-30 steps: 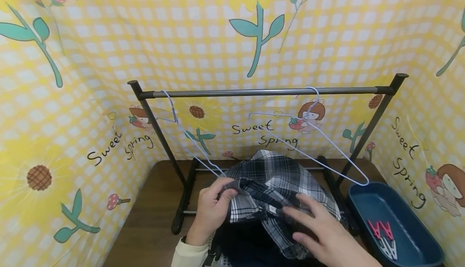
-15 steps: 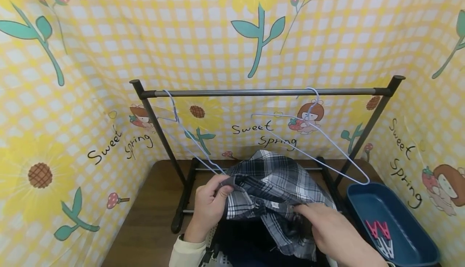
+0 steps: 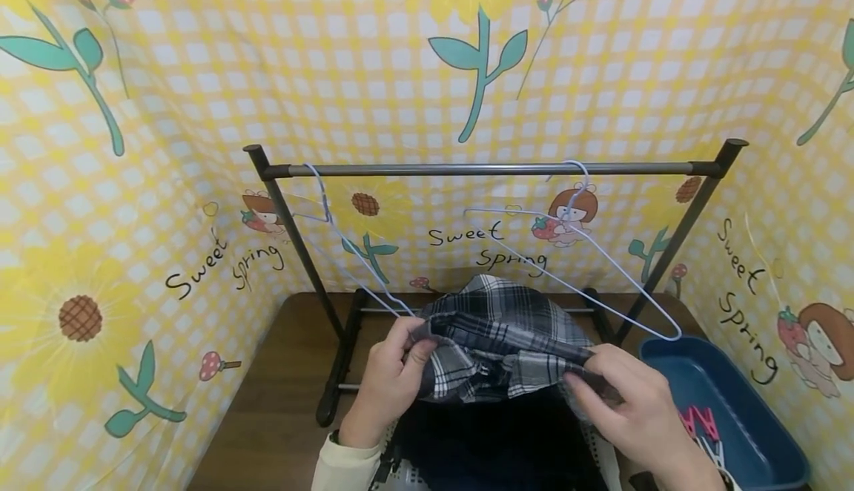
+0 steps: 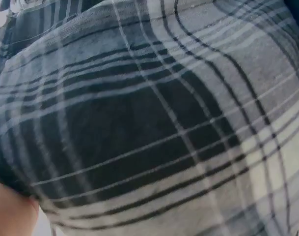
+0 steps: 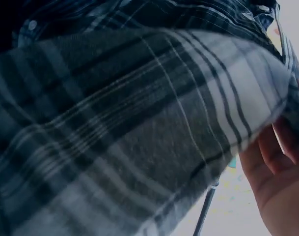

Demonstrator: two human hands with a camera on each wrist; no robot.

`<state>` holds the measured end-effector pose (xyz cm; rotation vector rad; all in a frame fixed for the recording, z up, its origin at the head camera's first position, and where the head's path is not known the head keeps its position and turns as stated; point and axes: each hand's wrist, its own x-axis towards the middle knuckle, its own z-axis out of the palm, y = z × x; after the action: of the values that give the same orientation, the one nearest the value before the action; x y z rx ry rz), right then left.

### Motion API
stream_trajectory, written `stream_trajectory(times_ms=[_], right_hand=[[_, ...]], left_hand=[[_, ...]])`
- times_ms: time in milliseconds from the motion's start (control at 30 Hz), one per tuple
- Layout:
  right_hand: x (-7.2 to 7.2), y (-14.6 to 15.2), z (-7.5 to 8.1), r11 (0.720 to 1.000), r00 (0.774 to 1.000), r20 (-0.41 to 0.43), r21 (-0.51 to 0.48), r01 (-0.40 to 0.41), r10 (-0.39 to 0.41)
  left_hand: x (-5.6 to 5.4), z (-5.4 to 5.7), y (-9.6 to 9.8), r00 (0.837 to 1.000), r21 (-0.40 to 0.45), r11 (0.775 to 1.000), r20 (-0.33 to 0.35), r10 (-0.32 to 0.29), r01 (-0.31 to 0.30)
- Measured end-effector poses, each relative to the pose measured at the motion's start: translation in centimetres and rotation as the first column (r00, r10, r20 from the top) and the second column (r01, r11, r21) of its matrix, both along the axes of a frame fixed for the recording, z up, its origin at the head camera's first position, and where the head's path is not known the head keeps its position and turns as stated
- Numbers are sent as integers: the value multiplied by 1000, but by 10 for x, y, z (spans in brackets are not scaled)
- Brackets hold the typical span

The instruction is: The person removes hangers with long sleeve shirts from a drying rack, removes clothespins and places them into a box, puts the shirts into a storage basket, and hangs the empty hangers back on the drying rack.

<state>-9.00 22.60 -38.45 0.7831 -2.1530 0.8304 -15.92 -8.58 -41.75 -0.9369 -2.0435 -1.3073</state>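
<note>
A black, grey and white plaid shirt [image 3: 517, 303] is held up between both hands, its upper edge stretched between them in the head view. My left hand [image 3: 390, 378] pinches the shirt's edge at the left between thumb and fingers. On the right, my right hand [image 3: 630, 398] grips the edge with thumb and fingers. Plaid cloth [image 4: 139, 123] fills most of the left wrist view, hiding the left fingers. In the right wrist view, the cloth [image 5: 139, 113] drapes beside the fingers. Dark clothing [image 3: 507, 439] lies below the shirt, in a white perforated basket [image 3: 400, 476].
Behind the shirt stands a black metal rack [image 3: 434, 170] on a brown table [image 3: 260, 394]. A left wire hanger [image 3: 353, 250] and a right wire hanger [image 3: 614, 265] hang from its bar. At right, a blue tray [image 3: 754, 409] holds pink-and-white clothespins [image 3: 700, 424].
My right hand has gone from reaching with spread fingers to gripping the shirt's edge, then moved right and up, drawing the edge taut. My left hand keeps its pinch.
</note>
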Motion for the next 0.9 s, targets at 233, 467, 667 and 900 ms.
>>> stream_trajectory(times_ms=[233,467,667,900], right_hand=[[1,-8,-16,982,990,-68,137,131,-123],[9,-13,-46,932,984,159,362,13,-76],[11,-13,-74,866,892,451,453,-212,-18],[9,-18,-95,816,739,668,473,-332,-87]], left_hand=[[16,-4,0,984,-301,953,173,36,19],[29,-22,-12,921,-548,803,389,-2,233],[40,-36,-17,919,-679,681,393,20,275],[48,-58,-5,874,-800,509,456,171,318]])
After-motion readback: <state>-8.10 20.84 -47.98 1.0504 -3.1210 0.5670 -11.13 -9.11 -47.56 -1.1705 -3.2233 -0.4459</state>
